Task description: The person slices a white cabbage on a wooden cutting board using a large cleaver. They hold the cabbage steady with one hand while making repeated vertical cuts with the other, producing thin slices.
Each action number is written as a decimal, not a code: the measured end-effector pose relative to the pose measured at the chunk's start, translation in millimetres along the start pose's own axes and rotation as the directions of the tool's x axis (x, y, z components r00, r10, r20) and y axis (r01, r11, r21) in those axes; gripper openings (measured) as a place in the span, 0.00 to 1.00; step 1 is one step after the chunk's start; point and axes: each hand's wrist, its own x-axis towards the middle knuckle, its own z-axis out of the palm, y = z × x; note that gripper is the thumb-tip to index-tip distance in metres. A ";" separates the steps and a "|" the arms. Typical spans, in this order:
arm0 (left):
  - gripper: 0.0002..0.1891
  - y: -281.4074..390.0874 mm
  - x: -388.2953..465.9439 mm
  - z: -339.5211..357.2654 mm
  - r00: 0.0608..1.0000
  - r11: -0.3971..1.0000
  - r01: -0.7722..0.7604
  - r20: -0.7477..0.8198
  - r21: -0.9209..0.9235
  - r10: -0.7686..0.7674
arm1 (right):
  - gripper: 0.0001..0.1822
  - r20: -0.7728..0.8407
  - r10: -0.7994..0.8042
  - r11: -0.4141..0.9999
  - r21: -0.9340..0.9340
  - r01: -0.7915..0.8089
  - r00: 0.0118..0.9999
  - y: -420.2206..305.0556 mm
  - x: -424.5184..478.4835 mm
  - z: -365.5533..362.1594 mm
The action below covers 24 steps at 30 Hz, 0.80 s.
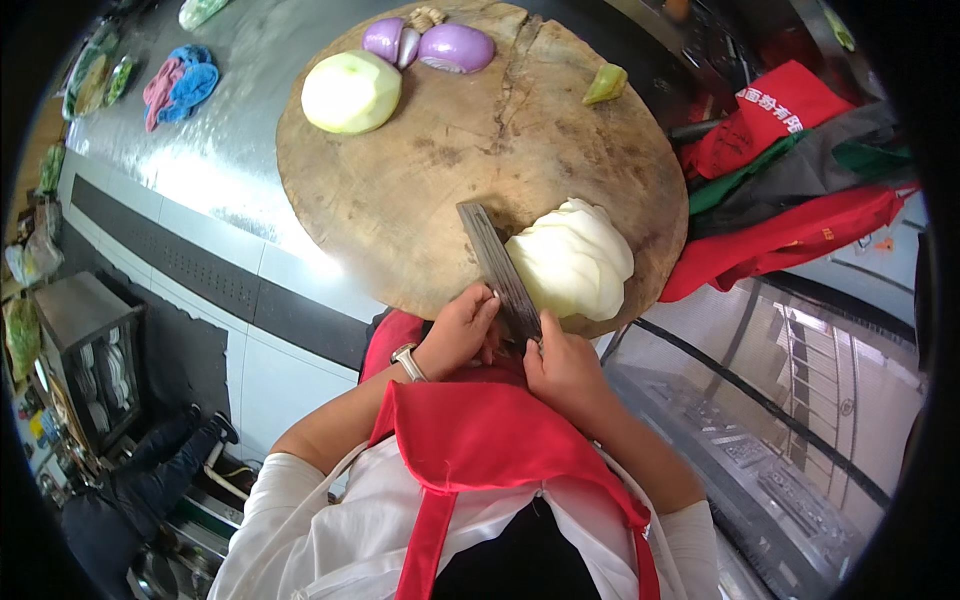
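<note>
Over the near edge of the round wooden chopping block [450, 165], my right hand [564, 367] grips the handle end of a dark, streaked knife [496, 259], which looks like a cleaver. Its blade points away from me and to the left. My left hand [461, 330], with a watch on the wrist, has its fingers curled beside the blade's near end; whether it pinches the blade is hard to see. Right of the blade lies a fanned heap of thin white vegetable slices [576, 262]. Farther off sits a peeled, pale-green round vegetable [351, 91].
Cut red onion [456, 48], a ginger piece [426, 16] and a yellow-green chunk [604, 83] lie on the block's far part. Pink and blue cloths [180, 86] rest on the steel counter [247, 97]. Red aprons or cloths [787, 232] hang at right. Another person's legs [172, 457] show lower left.
</note>
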 end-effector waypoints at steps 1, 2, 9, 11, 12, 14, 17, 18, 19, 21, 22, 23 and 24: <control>0.08 0.4 0.3 -0.4 1.000 1.000 0.001 0.005 0.004 -0.001 | 0.17 -0.002 -0.003 1.000 0.012 0.003 1.000 0.3 -0.2 -1.3; 0.08 0.8 0.5 -0.7 1.000 1.000 0.002 0.012 0.009 -0.002 | 0.17 -0.013 0.006 1.000 0.029 -0.005 1.000 0.3 -1.3 -2.9; 0.09 2.2 5.3 -1.5 0.999 1.000 0.017 0.043 0.020 -0.018 | 0.21 -0.192 0.031 0.983 0.182 0.004 0.981 -4.4 -22.2 -31.1; 0.09 2.7 6.0 -1.2 0.998 0.999 0.022 0.052 0.029 -0.024 | 0.24 -0.303 -0.009 0.985 0.162 0.060 0.953 -2.2 -30.6 -40.6; 0.09 5.7 4.9 -0.6 0.998 0.999 0.031 0.046 0.023 -0.032 | 0.26 -0.366 -0.047 0.988 0.119 0.097 0.929 0.3 -33.9 -46.4; 0.10 1.5 4.9 -0.5 1.000 0.998 -0.004 0.027 0.064 0.003 | 0.32 -0.391 -0.063 0.995 0.046 0.088 0.918 9.9 -42.4 -61.2; 0.11 3.1 2.3 -2.3 0.982 0.953 -0.176 -0.016 0.246 0.186 | 0.34 -0.495 -0.108 0.994 -0.032 0.106 0.862 37.2 -37.0 -73.2; 0.10 13.6 -2.3 -0.1 0.981 0.929 -0.142 -0.078 0.343 0.178 | 0.36 -0.470 -0.097 0.995 -0.071 0.072 0.877 54.0 -29.7 -74.0; 0.10 12.8 -2.4 -0.4 0.950 0.866 -0.238 -0.081 0.440 0.302 | 0.36 -0.488 -0.098 0.993 -0.108 0.052 0.867 66.6 -23.7 -76.0; 0.09 7.4 -1.5 -5.5 0.847 0.690 -0.375 -0.074 0.619 0.527 | 0.36 -0.509 -0.113 0.984 -0.179 0.023 0.853 90.0 -4.9 -79.0; 0.10 17.8 -5.4 1.2 0.845 0.640 -0.386 -0.024 0.664 0.534 | 0.37 -0.551 -0.135 0.972 -0.233 0.004 0.824 111.9 -1.9 -79.3; 0.14 18.1 -5.1 1.5 0.830 0.591 -0.385 -0.014 0.709 0.558 | 0.37 -0.566 -0.140 0.969 -0.246 -0.004 0.813 126.3 4.2 -81.3; 0.19 13.9 -5.9 -0.1 0.817 0.542 -0.373 -0.011 0.753 0.577 | 0.37 -0.574 -0.148 0.966 -0.257 -0.006 0.805 137.9 11.5 -82.5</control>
